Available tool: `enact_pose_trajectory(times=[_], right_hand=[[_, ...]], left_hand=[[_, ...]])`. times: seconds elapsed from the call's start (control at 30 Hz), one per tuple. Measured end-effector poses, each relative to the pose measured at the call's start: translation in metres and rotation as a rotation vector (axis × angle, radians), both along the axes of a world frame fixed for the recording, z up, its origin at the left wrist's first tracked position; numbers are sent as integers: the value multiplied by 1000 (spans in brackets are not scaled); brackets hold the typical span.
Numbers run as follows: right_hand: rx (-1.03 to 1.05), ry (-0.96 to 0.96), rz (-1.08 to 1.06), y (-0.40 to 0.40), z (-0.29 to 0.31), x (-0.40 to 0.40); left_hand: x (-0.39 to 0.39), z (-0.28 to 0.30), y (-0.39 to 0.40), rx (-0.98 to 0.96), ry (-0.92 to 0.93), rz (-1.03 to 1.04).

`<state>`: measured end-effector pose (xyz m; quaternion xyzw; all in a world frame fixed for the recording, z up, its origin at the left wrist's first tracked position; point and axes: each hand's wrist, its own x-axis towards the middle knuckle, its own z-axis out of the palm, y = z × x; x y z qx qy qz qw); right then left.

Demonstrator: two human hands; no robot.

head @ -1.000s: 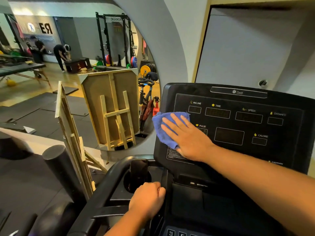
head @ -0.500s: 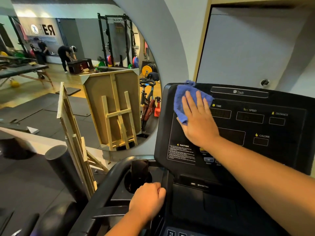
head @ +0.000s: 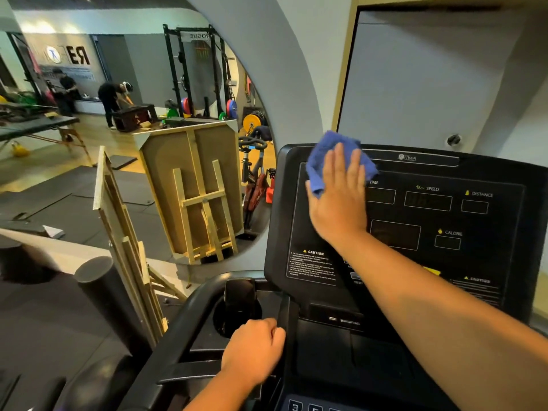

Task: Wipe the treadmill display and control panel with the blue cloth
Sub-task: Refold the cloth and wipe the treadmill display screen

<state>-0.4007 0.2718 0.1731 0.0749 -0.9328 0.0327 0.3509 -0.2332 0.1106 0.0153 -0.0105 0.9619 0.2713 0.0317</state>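
Observation:
The black treadmill display [head: 430, 221] fills the right half of the view, with labels for time, speed, distance and calorie. My right hand [head: 338, 200] presses the blue cloth [head: 320, 155] flat against the display's upper left corner, fingers straight and spread. The cloth reaches up over the display's top edge. My left hand [head: 255, 351] is curled round the upright post [head: 283, 312] at the console's left side, below the display. Number buttons of the control panel [head: 296, 406] show at the bottom edge.
A dark phone [head: 239, 295] stands in the cup holder left of the post. A wooden easel [head: 124, 241] and a black foam roller [head: 100, 289] stand to the left. The round wall mirror [head: 118, 120] reflects gym racks, weights and two people.
My right hand has swept the cloth from the display's left middle up to the top left corner, then slightly right. My left hand has stayed on the post.

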Motion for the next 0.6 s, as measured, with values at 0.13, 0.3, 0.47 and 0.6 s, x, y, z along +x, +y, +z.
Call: enact_pose_trajectory(times=[0.13,0.3,0.47,0.6], right_hand=[[382,6,271,-25,-6,0],[603,-41,484,5,-43,16],[317,11,268,0,9,-12],[328,7,201,-11,1,-5]], left_hand=[[0,-2,0,2,8,-2],[-2,-2,-2,15,2,-1],[-4,-2,0,24,-25,15],[-3,-3,0,22,-37,9]])
